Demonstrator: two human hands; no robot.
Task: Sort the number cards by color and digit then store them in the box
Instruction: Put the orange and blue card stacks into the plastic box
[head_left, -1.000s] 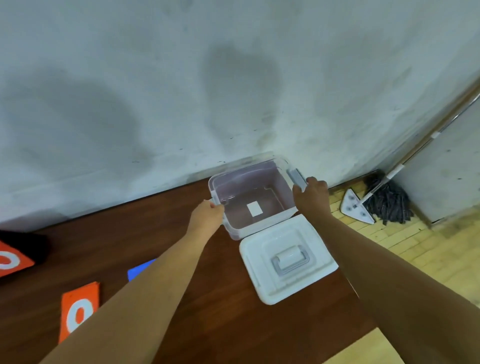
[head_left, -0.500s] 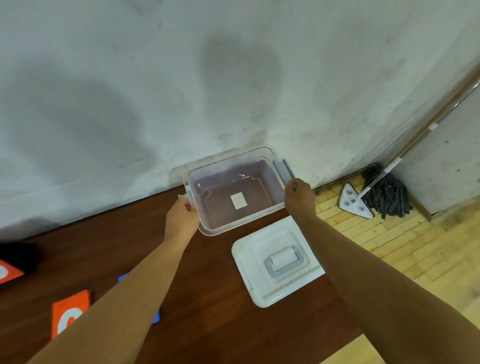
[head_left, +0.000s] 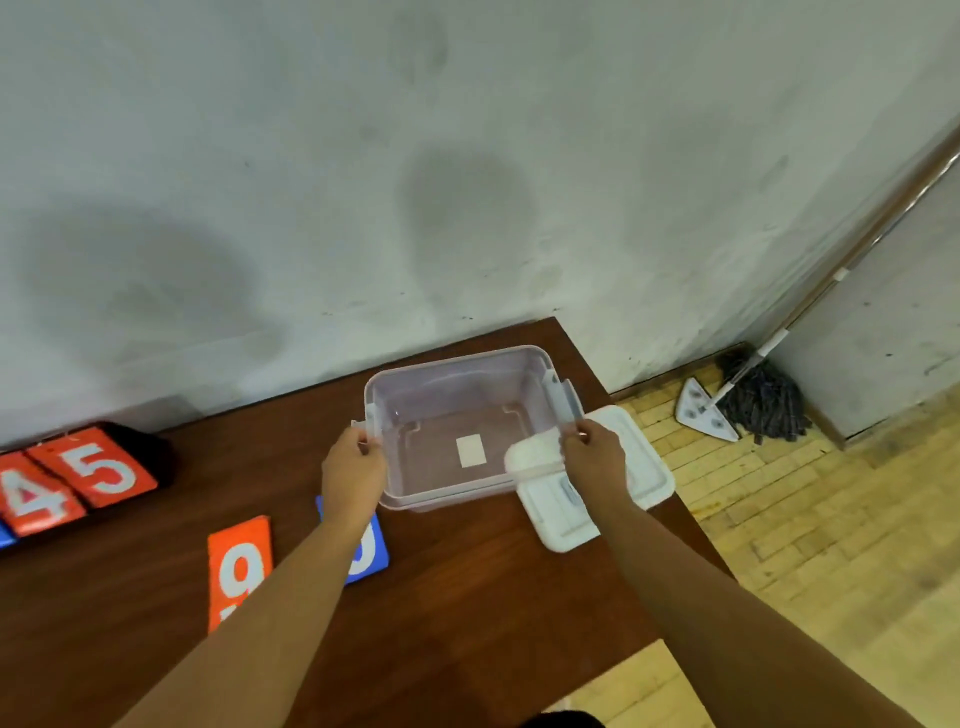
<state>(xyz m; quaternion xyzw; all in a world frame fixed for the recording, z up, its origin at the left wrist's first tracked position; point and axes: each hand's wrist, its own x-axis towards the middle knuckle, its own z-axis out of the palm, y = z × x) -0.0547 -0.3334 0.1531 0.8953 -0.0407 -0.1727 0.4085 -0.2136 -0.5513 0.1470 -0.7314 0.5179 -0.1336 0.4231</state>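
A clear plastic box (head_left: 457, 374) with no lid on it is held tilted above the dark wooden table (head_left: 457, 587), empty except for a white label on its floor. My left hand (head_left: 354, 467) grips its left clip and rim; my right hand (head_left: 595, 457) grips its right clip. The white lid (head_left: 644, 467) lies flat on the table under my right hand. An orange 9 card (head_left: 240, 569) and a blue card (head_left: 370, 551), partly hidden by my left arm, lie near the box. Orange cards 5 (head_left: 96, 467) and 4 (head_left: 34, 501) sit at far left.
A stained grey wall (head_left: 415, 182) runs along the table's far edge. The table's right edge drops to a yellow wood floor, where a mop (head_left: 748, 400) leans in the corner.
Both hands have lifted the box and carried it toward me and left, so it now overlaps the lid. The view has swung left, bringing the 4 and 5 cards into sight.
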